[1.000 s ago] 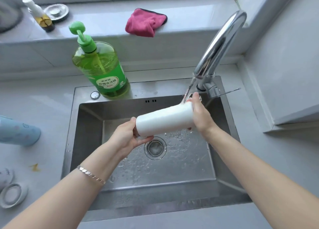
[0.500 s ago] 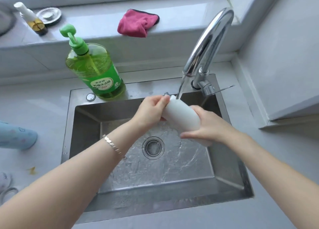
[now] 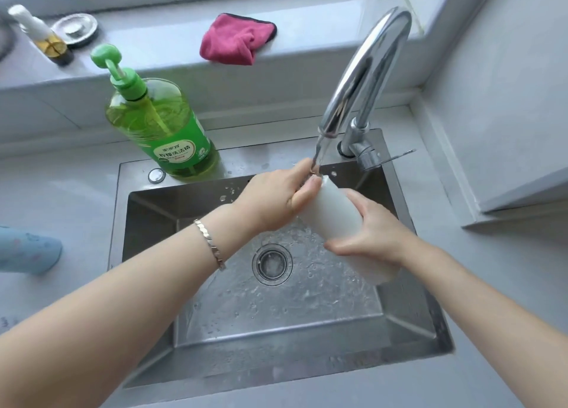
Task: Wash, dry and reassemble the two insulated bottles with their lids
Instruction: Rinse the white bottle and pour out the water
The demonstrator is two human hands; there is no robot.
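Observation:
A white insulated bottle (image 3: 336,212) is held tilted over the steel sink (image 3: 408,324), its upper end under the running water from the tap (image 3: 365,69). My right hand (image 3: 373,232) grips the bottle's middle from the right. My left hand (image 3: 282,192) holds the bottle's top end, fingers curled at the rim where the water lands. The bottle's lower end pokes out below my right wrist. A light blue bottle (image 3: 27,249) lies on its side on the counter at the far left.
A green dish soap pump bottle (image 3: 159,122) stands at the sink's back left corner. On the window ledge lie a pink cloth (image 3: 236,40), a small spray bottle (image 3: 40,36) and a metal lid (image 3: 75,28). The sink's drain (image 3: 272,263) is wet.
The bottle swung from lying level between both hands to tilted with its top under the stream. My left hand moved from the bottle's left end up to the rim.

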